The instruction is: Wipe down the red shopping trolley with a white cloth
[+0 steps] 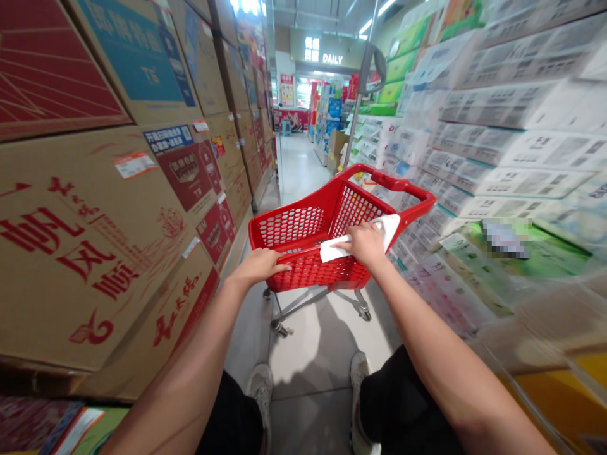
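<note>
A small red plastic shopping cart [303, 230] on a grey wheeled frame stands in a narrow shop aisle in front of me. My left hand [260, 265] is closed over the near rim at the cart's left corner. My right hand [364, 244] rests on the right part of the same rim, its fingers pressing a white sheet of paper [389, 229] against it. The basket looks empty inside. My two feet in light shoes stand on the tiled floor just behind the cart.
Stacked brown cardboard cartons [95, 240] with red print wall the left side. Shelves of wrapped tissue packs [497, 158] line the right. The aisle floor [298, 170] runs ahead toward a far section with a "DAILY" sign [332, 59].
</note>
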`<state>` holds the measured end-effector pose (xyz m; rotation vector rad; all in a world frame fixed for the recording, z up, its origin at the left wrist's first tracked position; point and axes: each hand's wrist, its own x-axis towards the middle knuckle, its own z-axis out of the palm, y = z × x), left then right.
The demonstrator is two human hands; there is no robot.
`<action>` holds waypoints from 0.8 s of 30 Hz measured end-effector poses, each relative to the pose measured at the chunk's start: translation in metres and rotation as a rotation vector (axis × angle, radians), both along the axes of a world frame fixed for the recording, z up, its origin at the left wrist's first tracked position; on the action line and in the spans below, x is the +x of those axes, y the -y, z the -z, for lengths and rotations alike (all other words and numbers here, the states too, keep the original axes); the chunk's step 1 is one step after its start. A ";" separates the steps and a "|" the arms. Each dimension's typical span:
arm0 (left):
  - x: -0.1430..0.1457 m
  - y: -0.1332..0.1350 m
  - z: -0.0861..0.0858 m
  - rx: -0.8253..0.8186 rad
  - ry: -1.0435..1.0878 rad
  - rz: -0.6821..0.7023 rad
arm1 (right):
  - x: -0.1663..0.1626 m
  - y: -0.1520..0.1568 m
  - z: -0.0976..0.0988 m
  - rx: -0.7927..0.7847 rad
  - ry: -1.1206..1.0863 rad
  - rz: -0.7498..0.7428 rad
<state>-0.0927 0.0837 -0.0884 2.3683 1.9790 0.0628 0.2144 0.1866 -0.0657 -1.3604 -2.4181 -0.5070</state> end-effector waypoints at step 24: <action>0.034 0.009 -0.014 0.128 -0.075 -0.112 | -0.046 0.064 -0.004 0.055 0.034 -0.151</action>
